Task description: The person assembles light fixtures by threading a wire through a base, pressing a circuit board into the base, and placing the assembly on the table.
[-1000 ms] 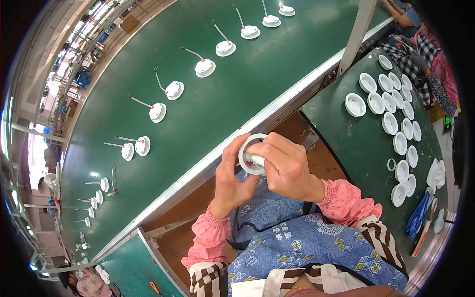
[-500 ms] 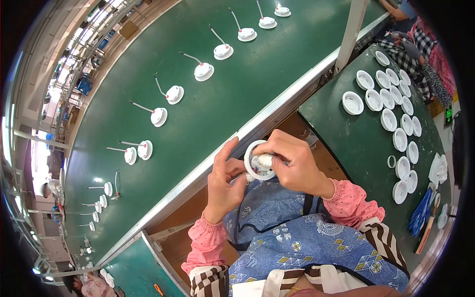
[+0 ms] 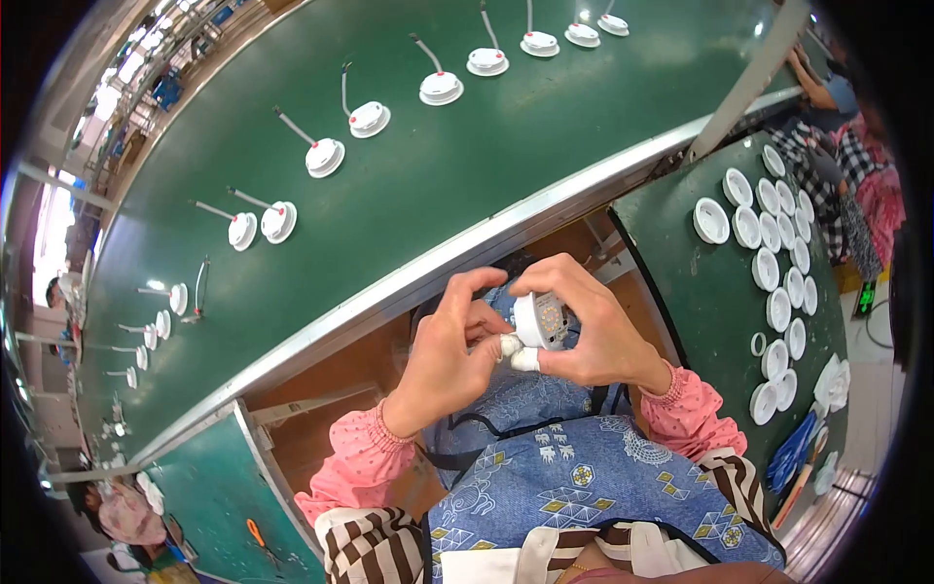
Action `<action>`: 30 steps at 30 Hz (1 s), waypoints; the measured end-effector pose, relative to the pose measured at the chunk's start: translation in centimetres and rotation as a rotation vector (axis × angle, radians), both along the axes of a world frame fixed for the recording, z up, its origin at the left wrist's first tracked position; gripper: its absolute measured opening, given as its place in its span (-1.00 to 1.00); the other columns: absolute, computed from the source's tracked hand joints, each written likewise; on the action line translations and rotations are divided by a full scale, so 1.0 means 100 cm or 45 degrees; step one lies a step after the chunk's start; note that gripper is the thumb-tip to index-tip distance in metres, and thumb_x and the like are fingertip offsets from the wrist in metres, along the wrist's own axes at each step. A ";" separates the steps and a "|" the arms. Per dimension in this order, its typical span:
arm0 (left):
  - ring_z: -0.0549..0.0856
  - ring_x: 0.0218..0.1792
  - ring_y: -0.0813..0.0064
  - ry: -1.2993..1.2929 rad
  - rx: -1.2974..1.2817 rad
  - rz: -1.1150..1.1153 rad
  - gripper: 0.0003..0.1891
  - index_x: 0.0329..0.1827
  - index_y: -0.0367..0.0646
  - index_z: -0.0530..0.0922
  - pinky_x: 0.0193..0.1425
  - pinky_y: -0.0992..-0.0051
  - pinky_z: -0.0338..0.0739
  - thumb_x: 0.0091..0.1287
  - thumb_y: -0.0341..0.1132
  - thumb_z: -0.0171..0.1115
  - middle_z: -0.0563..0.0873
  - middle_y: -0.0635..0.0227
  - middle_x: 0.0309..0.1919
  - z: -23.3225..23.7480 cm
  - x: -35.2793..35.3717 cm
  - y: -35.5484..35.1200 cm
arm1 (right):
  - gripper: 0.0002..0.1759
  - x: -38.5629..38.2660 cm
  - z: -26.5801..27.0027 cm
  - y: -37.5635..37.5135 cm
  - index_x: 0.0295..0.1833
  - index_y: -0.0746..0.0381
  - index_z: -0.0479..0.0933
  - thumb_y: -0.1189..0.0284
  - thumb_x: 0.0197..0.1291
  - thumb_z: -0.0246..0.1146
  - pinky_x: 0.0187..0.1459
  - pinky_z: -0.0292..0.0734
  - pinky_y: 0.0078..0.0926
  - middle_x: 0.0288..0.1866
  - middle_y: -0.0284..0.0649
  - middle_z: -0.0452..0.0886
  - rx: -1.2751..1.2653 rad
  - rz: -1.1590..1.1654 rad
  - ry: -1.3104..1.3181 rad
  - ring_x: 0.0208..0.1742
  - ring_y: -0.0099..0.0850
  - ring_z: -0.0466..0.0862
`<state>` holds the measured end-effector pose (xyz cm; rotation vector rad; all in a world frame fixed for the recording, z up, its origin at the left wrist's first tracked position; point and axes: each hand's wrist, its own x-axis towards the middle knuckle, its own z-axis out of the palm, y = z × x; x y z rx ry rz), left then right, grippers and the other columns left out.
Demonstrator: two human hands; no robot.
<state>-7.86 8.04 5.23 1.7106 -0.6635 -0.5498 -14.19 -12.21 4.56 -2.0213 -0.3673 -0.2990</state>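
Observation:
In front of my apron, my right hand (image 3: 593,326) grips a round white housing (image 3: 528,321) between its fingers and a thumb with a white cover. A disc with orange and metallic parts shows on the side of the housing facing right. My left hand (image 3: 452,350) is at the housing's lower left, its thumb and forefinger curled, with a white cover on a fingertip; whether it pinches a small part there is too small to tell. Beyond my hands, white round lamp units (image 3: 325,158) with upright grey cables and red spots stand in a line on the green table (image 3: 389,204).
Several white cups (image 3: 711,221) and a white ring (image 3: 758,344) lie on the right green table, near a blue bundle (image 3: 793,453). Orange-handled scissors (image 3: 256,532) lie at lower left. A metal post (image 3: 749,83) stands upper right. People sit at both sides.
The housing has turned from showing its open inside to its side, and both hands have shifted with it. The view has swung, and the lamp units appear further left and higher.

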 end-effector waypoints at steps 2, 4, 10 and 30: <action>0.75 -0.30 0.51 -0.218 0.058 -0.009 -0.47 0.29 -0.29 0.43 -0.16 0.50 0.66 0.21 -0.74 0.18 0.72 0.20 -0.31 -0.010 0.001 0.005 | -0.37 0.003 -0.005 0.002 0.15 0.24 0.52 0.50 -0.14 0.50 0.09 0.53 -0.31 0.05 -0.15 0.52 0.085 0.007 0.064 0.07 -0.23 0.59; 0.75 -0.37 0.40 -0.333 0.061 -0.054 -0.73 -0.01 -0.29 0.61 -0.24 0.43 0.62 0.24 -0.68 0.16 0.72 0.14 -0.38 -0.011 0.003 0.008 | -0.38 0.004 -0.013 0.004 0.15 0.23 0.52 0.49 -0.13 0.50 0.07 0.51 -0.39 0.02 -0.19 0.52 0.235 0.017 0.196 0.06 -0.31 0.58; 0.71 -0.41 0.31 -0.336 -0.112 -0.140 -0.80 -0.12 -0.28 0.67 -0.29 0.40 0.56 0.27 -0.63 0.16 0.70 0.14 -0.41 -0.023 0.015 0.020 | -0.37 0.011 -0.017 0.014 0.12 0.28 0.53 0.58 -0.19 0.52 0.08 0.49 -0.52 0.03 -0.34 0.48 0.652 0.102 0.568 0.07 -0.54 0.53; 0.65 -0.46 0.55 0.100 -0.101 0.015 -0.86 -0.10 -0.23 0.71 -0.37 0.49 0.53 0.43 -0.53 0.19 0.74 0.33 -0.43 -0.038 -0.007 0.035 | -0.24 0.019 -0.039 0.032 0.16 0.30 0.51 0.53 -0.28 0.61 0.12 0.59 -0.39 0.08 -0.14 0.60 1.119 0.131 0.778 0.04 -0.38 0.66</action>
